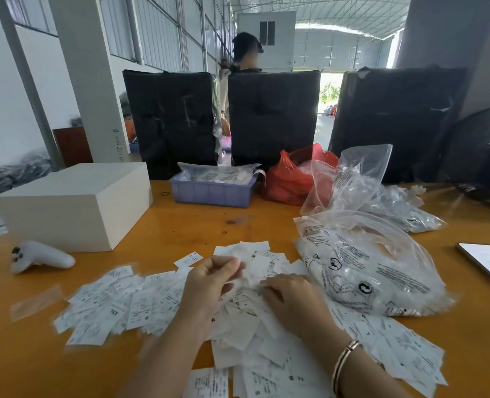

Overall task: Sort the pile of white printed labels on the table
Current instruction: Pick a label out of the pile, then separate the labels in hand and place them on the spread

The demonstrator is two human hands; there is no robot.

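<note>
A loose pile of white printed labels [246, 328] is spread over the orange table [180, 225] in front of me. More labels [114, 308] fan out to the left, one marked XXL. My left hand [212, 282] is raised a little above the pile, its fingers curled and pinching a white label [245, 275]. My right hand [289, 297] lies palm down on the pile just to the right, fingers bent onto the labels; whether it holds one I cannot tell. A bracelet sits on the right wrist.
Clear printed plastic bags [370, 271] lie right of the pile. Behind stand a blue tray [212, 192], a red bag [289, 179], a white box [74, 202] and black wrapped bales [272, 116]. A white controller [41, 257] lies left, a phone [487, 262] at the right edge.
</note>
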